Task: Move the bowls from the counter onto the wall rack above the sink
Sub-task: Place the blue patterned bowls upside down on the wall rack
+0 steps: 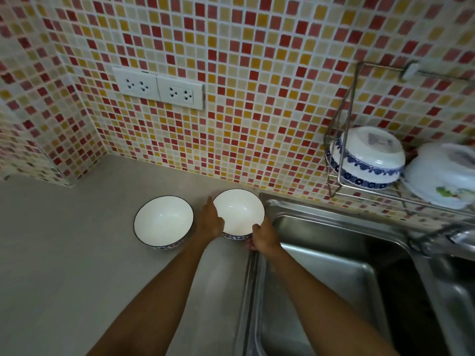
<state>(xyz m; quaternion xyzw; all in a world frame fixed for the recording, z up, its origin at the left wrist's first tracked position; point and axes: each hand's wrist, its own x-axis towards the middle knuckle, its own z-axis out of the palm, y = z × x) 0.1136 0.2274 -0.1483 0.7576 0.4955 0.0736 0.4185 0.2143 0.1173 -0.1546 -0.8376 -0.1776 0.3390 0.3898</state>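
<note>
Two white bowls with dark rims and blue-patterned bases stand upright on the grey counter (64, 253). The left bowl (163, 222) stands free. The right bowl (239, 210) sits beside the sink edge, and both hands grip it: my left hand (211, 222) on its left rim, my right hand (262, 237) on its near right side. On the wall at the right hangs a wire rack (341, 160) holding an upturned white bowl with blue bands (367, 160) and a second white bowl (442, 176) to its right.
A steel sink (321, 265) fills the lower right, with a tap (457, 237) at the far right. Two double wall sockets (159, 89) sit on the mosaic tile wall above the counter. The wall makes a corner at the left.
</note>
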